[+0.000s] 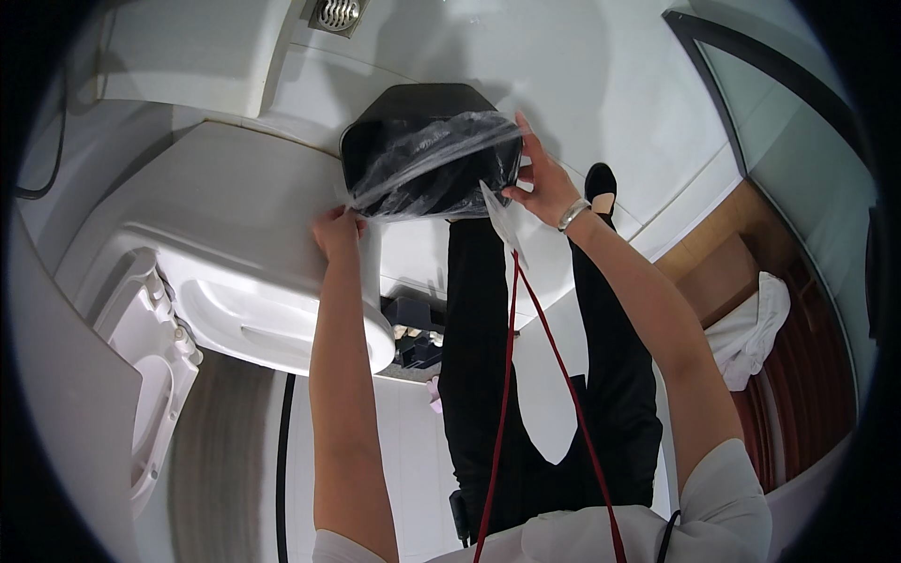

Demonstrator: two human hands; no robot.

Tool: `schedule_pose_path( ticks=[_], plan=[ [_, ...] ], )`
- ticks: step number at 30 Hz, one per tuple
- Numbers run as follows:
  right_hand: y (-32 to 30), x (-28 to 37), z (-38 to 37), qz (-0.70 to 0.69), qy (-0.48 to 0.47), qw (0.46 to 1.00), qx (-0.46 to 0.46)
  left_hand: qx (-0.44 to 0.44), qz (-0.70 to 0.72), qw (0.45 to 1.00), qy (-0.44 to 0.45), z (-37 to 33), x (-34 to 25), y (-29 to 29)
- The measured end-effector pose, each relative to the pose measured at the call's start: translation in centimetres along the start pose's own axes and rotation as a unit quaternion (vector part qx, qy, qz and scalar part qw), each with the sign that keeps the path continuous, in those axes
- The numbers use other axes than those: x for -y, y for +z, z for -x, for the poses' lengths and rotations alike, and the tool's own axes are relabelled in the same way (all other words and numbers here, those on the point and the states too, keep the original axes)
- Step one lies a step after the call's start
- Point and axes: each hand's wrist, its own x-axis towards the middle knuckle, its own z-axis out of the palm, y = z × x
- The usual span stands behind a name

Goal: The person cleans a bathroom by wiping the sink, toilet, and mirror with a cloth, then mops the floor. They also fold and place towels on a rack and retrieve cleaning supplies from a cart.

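Note:
A black trash bin (419, 97) stands on the white tiled floor in front of me, its mouth facing up. Across the mouth stretches a clear plastic bag (427, 161), partly tucked inside and slack over the far part. My left hand (338, 229) is closed in a pinch on the bag's edge at the bin's near left corner. At the right side of the bin, my right hand (547, 188) grips the bag's edge against the rim, thumb at the near corner and index finger stretched farther along. A card (504, 223) on a red lanyard dangles over the bin's near right edge.
To the left is a white toilet (246, 305) with its detached or raised seat (150, 375) beside it. A metal floor drain (338, 14) lies beyond the bin. At right are a glass door (774, 103) and a white cloth (755, 324). Dark small items (415, 328) sit near my leg.

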Motion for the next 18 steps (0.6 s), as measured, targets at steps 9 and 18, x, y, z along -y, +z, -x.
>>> schedule_pose_path(
  ticks=[9,18],
  plan=[
    [1.5,-1.2,-1.0,0.065,-0.094,0.993,-0.035,0.038,0.351,0.936,0.012,-2.4,0.3,1.3],
    [1.5,-1.3,-1.2,0.043,-0.105,0.993,-0.025,0.047,0.074,0.893,0.441,3.8,-5.2,1.0]
  ],
)
